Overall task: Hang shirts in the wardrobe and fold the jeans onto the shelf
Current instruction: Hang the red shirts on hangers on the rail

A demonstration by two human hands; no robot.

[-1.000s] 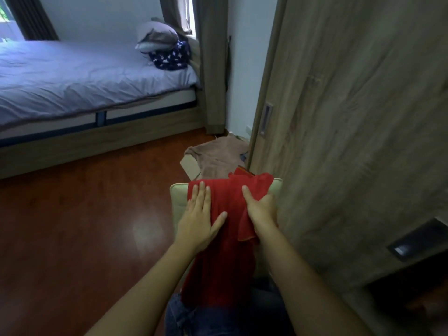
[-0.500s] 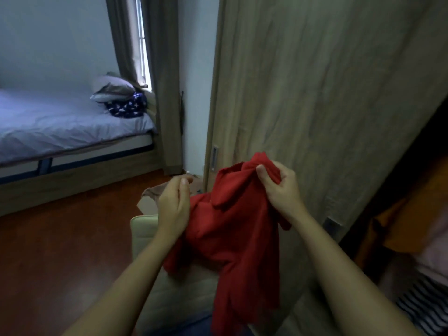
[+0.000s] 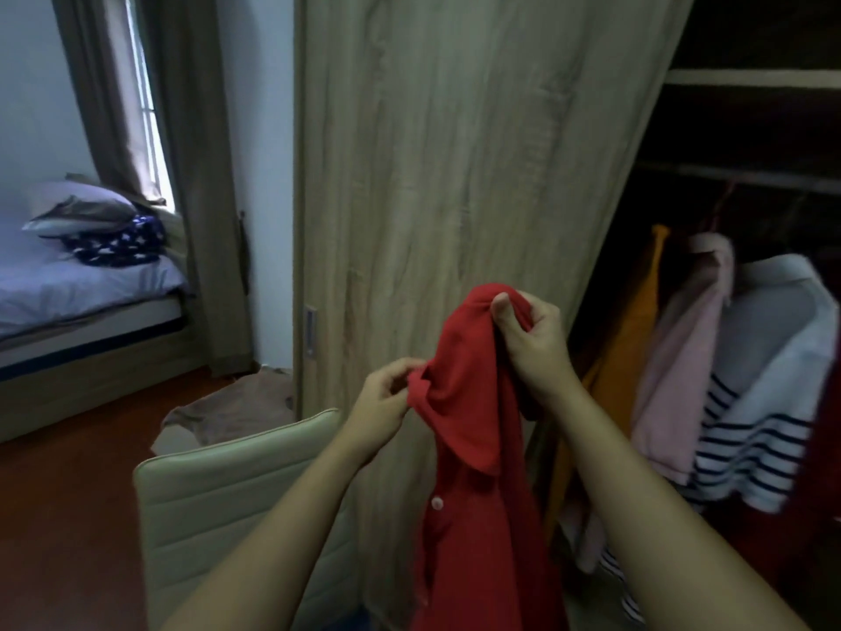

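The red shirt (image 3: 473, 403) hung in front of the wardrobe door (image 3: 455, 175), beside the chair back (image 3: 227, 503). The right hand (image 3: 532, 343) bunched its top under a curled thumb and the left hand (image 3: 382, 403) pinched the collar edge lower down, likely so the 2 hands could spread the neck open. No hanger showed in either hand, and the rail (image 3: 746, 177) carrying the orange shirt (image 3: 628, 357), pink shirt (image 3: 682, 357) and striped shirt (image 3: 764, 430) sat just to the right, probably where the red one belonged.
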